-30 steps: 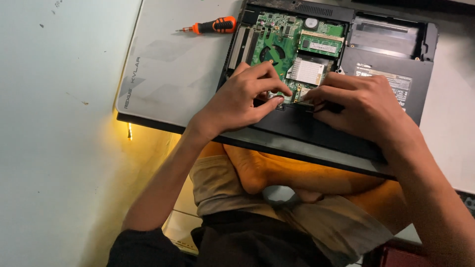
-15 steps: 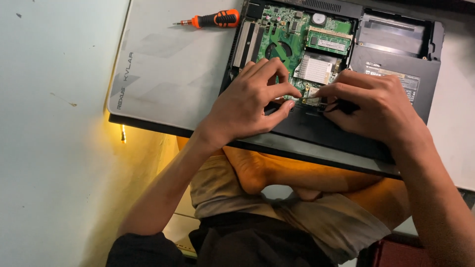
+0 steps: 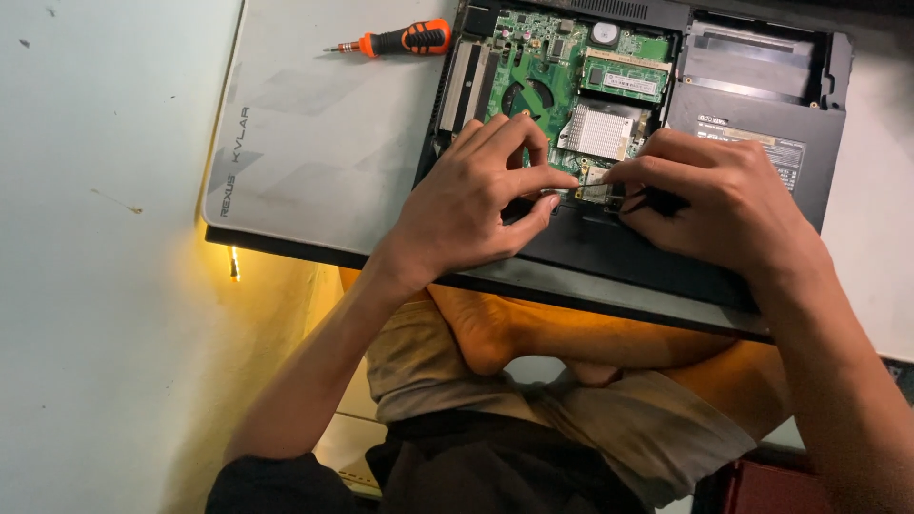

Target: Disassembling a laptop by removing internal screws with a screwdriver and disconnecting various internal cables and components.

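Note:
An opened black laptop (image 3: 743, 152) lies bottom up on a low table, with its green circuit board (image 3: 533, 57) exposed. My left hand (image 3: 476, 205) rests on the laptop's near edge, thumb and forefinger pinched at a small card (image 3: 592, 187) beside a silver heat plate (image 3: 600, 131). From the right, the fingertips of my right hand (image 3: 724, 205) pinch the same card. A dark object under its fingers cannot be made out.
An orange and black screwdriver (image 3: 400, 40) lies on a pale grey mat (image 3: 324, 143) left of the laptop. Below the table edge (image 3: 619, 305) are my crossed legs and bare foot. A pale wall or floor fills the left side.
My left fingertips have slid right along the board to meet the right hand's fingertips at the small card. The view has shifted slightly.

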